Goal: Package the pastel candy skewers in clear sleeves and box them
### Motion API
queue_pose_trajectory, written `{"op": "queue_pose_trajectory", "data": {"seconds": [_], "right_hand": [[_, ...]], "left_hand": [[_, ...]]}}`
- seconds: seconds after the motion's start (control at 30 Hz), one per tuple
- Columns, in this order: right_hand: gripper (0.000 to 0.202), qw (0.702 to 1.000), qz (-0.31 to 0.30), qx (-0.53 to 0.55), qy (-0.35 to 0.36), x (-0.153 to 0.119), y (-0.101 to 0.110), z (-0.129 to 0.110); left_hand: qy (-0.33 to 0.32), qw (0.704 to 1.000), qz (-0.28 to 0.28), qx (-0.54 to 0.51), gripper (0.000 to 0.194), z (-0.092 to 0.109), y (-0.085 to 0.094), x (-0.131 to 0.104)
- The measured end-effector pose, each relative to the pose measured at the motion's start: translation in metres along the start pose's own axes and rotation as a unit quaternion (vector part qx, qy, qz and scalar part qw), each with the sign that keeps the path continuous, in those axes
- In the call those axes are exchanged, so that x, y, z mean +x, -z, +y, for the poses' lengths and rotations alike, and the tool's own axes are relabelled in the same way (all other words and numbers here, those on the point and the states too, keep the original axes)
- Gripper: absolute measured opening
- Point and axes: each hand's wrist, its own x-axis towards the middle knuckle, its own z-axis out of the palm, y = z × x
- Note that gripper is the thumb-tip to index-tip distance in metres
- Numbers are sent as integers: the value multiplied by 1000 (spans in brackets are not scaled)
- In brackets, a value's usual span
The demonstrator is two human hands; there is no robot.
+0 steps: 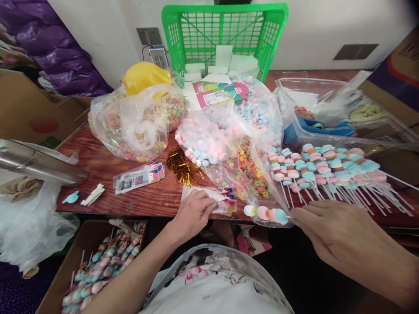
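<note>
Head view: your right hand (327, 231) is clamped on the stick end of a candy skewer (266, 214) — pastel pieces in a row, held at the front edge of the counter (101, 192). Your left hand (195, 211) presses its fingers on printed packets (225, 200); whether they pinch one, you cannot tell. The hands are apart — to the right, finished skewers (322, 168) lie side by side.

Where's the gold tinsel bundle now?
Head view, left of centre: gold tinsel bundle on reddish wooden table, just beyond the bare left hand, right of clear printed packets.
</note>
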Motion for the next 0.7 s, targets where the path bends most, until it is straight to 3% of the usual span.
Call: {"op": "queue_pose_trajectory", "data": {"seconds": [0.1, 0.23, 0.37, 0.47, 0.63, 0.7], "right_hand": [[20, 995, -69, -37, 66, 22, -6, -8], [16, 988, -77, -65, 114, 33, -21, -14], [14, 978, -89, -107, 156, 35, -18, -21], [15, 978, -91, -102, 159, 37, -13, -27], [19, 985, -94, -57, 130, 37, -20, -24], [19, 986, -100, -49, 121, 36, -23, -20]], "left_hand": [[19, 999, -21, 22, 27, 4, 2, 2], [14, 997, -29, 63, 26, 9, 1, 0], [0, 994, -15, 112, 20, 13, -6, -6], [-18, 994, 21, 106, 19, 9, -13, -9], [-37, 988, 146, -38, 15, -9, -19, -5], [-47, 986, 151, -41, 11, -14, -17, -4]]}}
